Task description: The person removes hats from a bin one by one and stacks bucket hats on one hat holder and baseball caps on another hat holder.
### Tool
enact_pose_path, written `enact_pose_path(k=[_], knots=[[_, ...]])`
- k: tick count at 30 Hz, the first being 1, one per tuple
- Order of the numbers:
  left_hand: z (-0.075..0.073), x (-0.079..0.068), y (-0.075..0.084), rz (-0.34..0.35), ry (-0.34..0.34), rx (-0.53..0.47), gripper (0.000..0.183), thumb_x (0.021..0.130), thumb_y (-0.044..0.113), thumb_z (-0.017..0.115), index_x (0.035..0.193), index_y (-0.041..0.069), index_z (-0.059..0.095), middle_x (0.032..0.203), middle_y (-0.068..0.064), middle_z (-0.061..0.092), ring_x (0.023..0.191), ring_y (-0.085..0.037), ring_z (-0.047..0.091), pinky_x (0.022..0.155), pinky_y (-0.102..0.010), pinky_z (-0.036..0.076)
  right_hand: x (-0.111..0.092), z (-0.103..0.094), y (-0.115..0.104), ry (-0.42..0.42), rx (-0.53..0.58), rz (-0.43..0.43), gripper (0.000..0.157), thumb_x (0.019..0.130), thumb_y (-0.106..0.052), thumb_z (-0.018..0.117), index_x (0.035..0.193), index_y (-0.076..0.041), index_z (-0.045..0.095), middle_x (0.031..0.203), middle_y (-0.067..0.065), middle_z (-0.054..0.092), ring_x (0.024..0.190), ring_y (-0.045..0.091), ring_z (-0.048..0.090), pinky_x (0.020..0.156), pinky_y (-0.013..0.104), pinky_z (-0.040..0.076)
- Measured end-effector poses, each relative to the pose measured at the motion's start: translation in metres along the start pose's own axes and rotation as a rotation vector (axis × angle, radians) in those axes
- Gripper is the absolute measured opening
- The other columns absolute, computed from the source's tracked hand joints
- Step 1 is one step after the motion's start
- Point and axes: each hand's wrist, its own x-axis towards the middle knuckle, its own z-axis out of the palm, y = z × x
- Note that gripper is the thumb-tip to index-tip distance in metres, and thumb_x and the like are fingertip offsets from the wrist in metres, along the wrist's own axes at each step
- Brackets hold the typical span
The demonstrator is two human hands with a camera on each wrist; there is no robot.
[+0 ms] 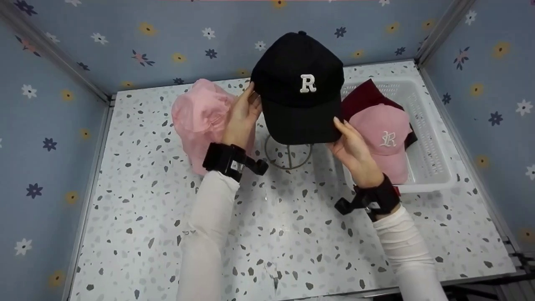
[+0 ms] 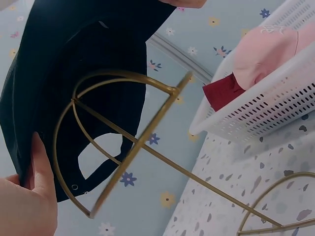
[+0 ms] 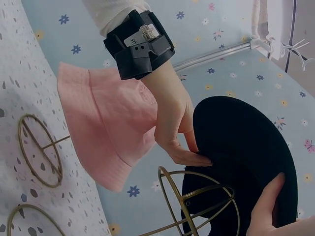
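Note:
A black baseball cap [image 1: 292,62] with a white letter R is held up in both hands over a gold wire hat stand [image 2: 162,162]. My left hand [image 1: 243,117] grips the cap's left edge, thumb and fingers on either side. The right hand [image 1: 355,152] pinches the right corner of the brim. In the left wrist view, the stand's domed top lies at the cap's hollow underside; whether they touch I cannot tell. The cap hides most of the stand in the head view, leaving its round base in sight.
Left of the cap a pink bucket hat [image 3: 108,123] sits on another wire stand. At the right, a white perforated basket [image 1: 430,167] holds a pink cap [image 1: 382,129] and a dark red item [image 1: 363,98]. Flowered panels enclose the speckled table [image 1: 167,251].

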Motion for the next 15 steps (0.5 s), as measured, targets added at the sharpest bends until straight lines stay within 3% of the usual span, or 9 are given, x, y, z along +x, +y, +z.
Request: enact_pose_path(k=[8, 11, 15], knots=[[-0.006, 0.006, -0.004, 0.036, 0.029, -0.021, 0.02, 0.087, 0.005, 0.054, 0.106, -0.001, 0.057, 0.089, -0.012, 0.061, 0.085, -0.023, 0.057, 0.089, -0.034, 0.043, 0.005, -0.004, 0.002, 0.032, 0.008, 0.024, 0.019, 0.092, -0.009, 0.045, 0.11, -0.009, 0.051, 0.1, 0.005, 0.062, 0.087, 0.016, 0.058, 0.073, 0.028, 0.047], [-0.007, 0.009, -0.006, 0.035, 0.046, -0.018, 0.023, 0.087, 0.004, 0.054, 0.109, -0.002, 0.056, 0.094, -0.014, 0.06, 0.092, -0.024, 0.056, 0.091, -0.034, 0.042, 0.008, -0.007, 0.003, 0.037, 0.034, 0.04, 0.017, 0.092, -0.009, 0.045, 0.105, -0.007, 0.056, 0.097, 0.007, 0.063, 0.084, 0.017, 0.059, 0.071, 0.028, 0.047], [-0.01, 0.012, -0.009, 0.02, 0.071, -0.006, 0.031, 0.088, 0.004, 0.052, 0.119, -0.002, 0.051, 0.115, -0.016, 0.054, 0.109, -0.026, 0.05, 0.094, -0.033, 0.039, 0.01, -0.011, 0.004, 0.068, 0.067, 0.064, 0.016, 0.091, -0.008, 0.046, 0.095, -0.005, 0.061, 0.09, 0.008, 0.064, 0.078, 0.018, 0.06, 0.067, 0.028, 0.048]])
